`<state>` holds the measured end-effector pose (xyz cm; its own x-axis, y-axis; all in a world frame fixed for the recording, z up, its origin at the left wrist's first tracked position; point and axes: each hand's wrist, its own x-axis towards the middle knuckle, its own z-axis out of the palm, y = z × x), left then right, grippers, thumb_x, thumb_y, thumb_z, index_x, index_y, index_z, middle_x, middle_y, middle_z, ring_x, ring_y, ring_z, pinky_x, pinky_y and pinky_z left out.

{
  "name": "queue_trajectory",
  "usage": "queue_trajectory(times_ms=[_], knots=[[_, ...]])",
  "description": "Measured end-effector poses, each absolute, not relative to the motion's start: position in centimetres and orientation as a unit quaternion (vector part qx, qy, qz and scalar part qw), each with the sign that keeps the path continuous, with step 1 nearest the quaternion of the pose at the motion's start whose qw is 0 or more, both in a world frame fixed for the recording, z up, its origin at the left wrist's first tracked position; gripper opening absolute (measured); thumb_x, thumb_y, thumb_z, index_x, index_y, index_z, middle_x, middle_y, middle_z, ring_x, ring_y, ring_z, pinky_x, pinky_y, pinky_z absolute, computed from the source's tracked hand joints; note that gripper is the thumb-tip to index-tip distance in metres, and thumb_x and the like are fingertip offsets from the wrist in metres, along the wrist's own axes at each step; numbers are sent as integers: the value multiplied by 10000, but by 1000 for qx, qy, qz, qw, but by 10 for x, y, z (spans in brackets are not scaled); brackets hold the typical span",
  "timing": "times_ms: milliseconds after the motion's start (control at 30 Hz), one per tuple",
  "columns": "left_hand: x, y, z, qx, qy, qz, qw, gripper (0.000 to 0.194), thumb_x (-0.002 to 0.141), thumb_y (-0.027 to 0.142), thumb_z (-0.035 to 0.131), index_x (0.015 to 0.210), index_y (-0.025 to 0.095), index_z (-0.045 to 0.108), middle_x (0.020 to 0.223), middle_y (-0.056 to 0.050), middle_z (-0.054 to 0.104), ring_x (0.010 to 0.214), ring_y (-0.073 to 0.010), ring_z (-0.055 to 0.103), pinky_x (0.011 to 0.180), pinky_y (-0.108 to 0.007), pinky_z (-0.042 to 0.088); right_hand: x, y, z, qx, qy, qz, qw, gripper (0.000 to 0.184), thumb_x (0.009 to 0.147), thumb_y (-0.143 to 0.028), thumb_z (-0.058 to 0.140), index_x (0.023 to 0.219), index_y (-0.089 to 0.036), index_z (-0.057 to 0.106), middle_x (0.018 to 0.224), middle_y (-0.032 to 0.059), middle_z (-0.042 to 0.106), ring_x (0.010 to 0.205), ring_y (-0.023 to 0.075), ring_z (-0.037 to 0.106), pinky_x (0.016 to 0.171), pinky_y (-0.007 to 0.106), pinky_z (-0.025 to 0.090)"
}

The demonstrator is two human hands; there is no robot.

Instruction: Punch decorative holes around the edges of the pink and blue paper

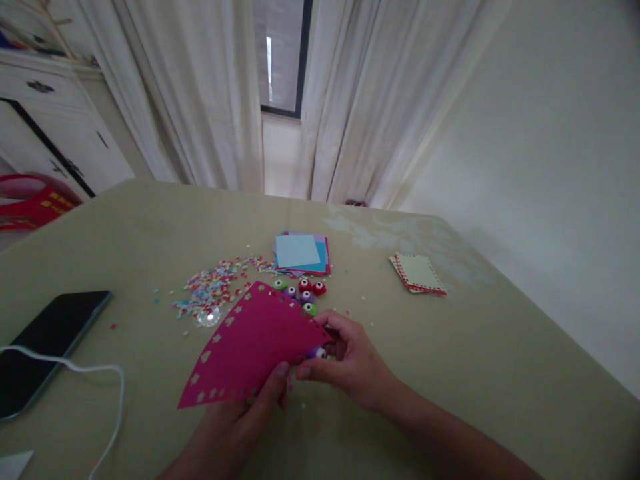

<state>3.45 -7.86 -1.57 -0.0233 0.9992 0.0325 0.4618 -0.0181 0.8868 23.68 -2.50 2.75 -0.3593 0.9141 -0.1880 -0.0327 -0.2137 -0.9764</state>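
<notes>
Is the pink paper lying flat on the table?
No, the left hand holds the pink paper by its near edge, with the thumb on top.

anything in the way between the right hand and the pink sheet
Just the small purple punch, held by the right hand at the right corner of the pink sheet; nothing else visible stands between them. Whether that hand also touches the sheet is unclear.

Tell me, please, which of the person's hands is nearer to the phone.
Left: the left hand holds the pink sheet, right of the phone; the right hand is farther off, at the sheet's right corner.
</notes>
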Motion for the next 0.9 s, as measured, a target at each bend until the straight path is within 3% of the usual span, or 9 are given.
queue_trajectory(times_ms=[200,467,633,900], knots=[[34,-75,-13,604,617,380,333,444,961,565,569,626,295,680,585,9,655,642,-237,646,784,-332,535,237,-25,26,-429,-542,622,368,580,603,-441,1015,981,-193,651,879,8,709,819,190,666,770,308,531],[32,-78,-18,612,622,384,302,440,922,605,594,608,307,665,537,17,628,532,-222,611,655,-306,541,235,-25,28,-426,-528,636,369,609,593,-495,1009,981,-209,636,862,1,703,839,205,683,777,317,542],[33,-77,-20,620,627,369,294,464,946,606,552,620,300,676,566,10,650,598,-238,645,746,-339,562,236,-25,29,-429,-536,630,364,600,603,-505,1003,972,-206,635,838,-1,699,818,201,677,757,311,538],[28,-78,-18,572,619,397,363,331,859,576,698,640,331,742,570,-7,692,624,-246,698,685,-324,610,236,-25,27,-426,-518,632,389,598,585,-421,1024,975,-208,623,858,-3,698,834,199,675,778,314,533]])
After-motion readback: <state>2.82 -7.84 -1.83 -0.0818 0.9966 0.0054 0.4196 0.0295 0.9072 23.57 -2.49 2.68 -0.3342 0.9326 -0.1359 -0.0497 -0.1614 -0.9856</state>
